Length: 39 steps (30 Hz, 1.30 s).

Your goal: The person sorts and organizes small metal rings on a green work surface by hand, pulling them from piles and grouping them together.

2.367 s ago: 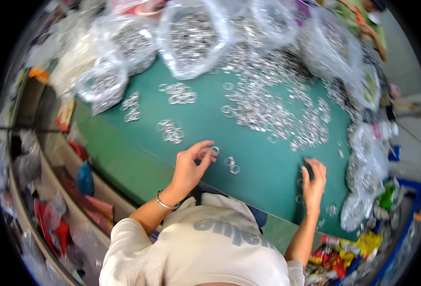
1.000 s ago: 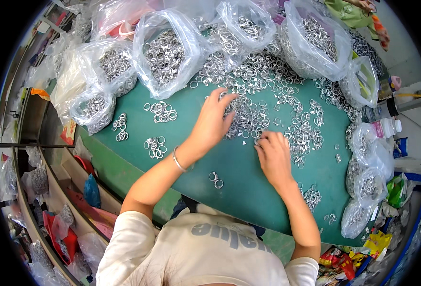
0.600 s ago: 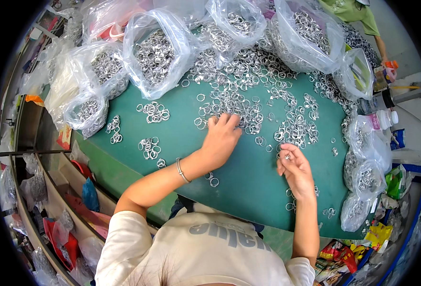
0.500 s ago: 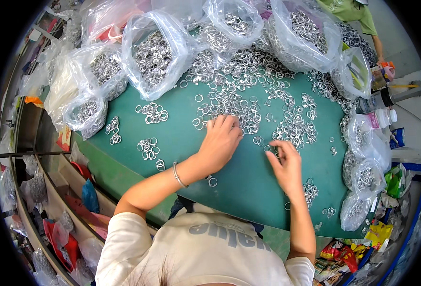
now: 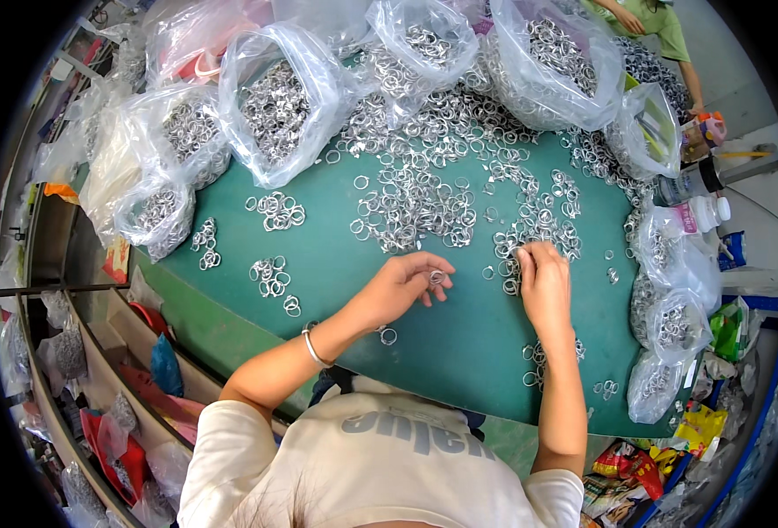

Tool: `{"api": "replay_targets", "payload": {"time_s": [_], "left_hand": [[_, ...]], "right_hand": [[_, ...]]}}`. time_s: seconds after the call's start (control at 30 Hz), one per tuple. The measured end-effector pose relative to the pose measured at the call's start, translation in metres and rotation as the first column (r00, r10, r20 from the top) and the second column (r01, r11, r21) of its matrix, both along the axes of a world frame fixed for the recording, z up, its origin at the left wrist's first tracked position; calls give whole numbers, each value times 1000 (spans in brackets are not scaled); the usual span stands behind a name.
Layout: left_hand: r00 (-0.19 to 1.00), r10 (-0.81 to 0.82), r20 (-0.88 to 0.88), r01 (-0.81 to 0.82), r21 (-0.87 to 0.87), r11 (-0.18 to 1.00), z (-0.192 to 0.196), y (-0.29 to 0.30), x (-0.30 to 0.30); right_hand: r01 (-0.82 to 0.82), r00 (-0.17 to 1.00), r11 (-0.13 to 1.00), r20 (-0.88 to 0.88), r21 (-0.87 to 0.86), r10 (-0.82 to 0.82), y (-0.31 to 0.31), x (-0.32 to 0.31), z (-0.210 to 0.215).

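My left hand (image 5: pixel 398 289) hovers over the green tabletop with a silver ring (image 5: pixel 436 278) held at its curled fingers. Just beyond it spreads a loose heap of silver rings (image 5: pixel 415 207). My right hand (image 5: pixel 546 286) reaches into a second pile of rings (image 5: pixel 552 229) on the right, fingertips pinched together at its near edge. Whatever is between those fingertips is hidden. Partly behind my right wrist lies a small cluster of rings (image 5: pixel 534 356). A lone ring (image 5: pixel 388 335) rests near the table's front edge, by my left forearm.
Small ring groups lie on the left of the green table (image 5: pixel 336 255). Open plastic bags of rings (image 5: pixel 275 106) line the far edge, and filled bags (image 5: pixel 675 321) the right edge. A bottle (image 5: pixel 704 214) stands at right. Another person's green sleeve (image 5: pixel 671 35) shows far right.
My left hand has drawn back from the middle heap toward me, a ring now showing in its fingers. My right hand moved slightly right and away, its fingers closing at the right pile.
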<state>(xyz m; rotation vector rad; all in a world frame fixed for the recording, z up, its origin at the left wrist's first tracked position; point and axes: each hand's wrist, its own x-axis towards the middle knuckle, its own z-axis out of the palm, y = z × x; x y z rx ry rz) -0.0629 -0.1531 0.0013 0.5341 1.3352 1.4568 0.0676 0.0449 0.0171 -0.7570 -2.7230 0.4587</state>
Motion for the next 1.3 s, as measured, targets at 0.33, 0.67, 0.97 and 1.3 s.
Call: {"api": "replay_targets", "payload": {"time_s": [0.33,0.67,0.97,1.3], "left_hand": [[959,-103,-264,50,-201,978,7,14,1],[133,-5,-991,-57,-12,998,3,55,-10],[332,-12,-943,27,-3,1000,1,34,-1],[451,96,-887,-407,-109,907,18,11,-23]], "right_hand": [[-151,989,971,18,183,150,-6,-30,-13],[-424,824,-375,-179,-824,-538,13,1,18],[-4,982,601,-117,-799,-150,18,-2,5],[-51,991,968,107,-246,79,-8,-30,13]]}}
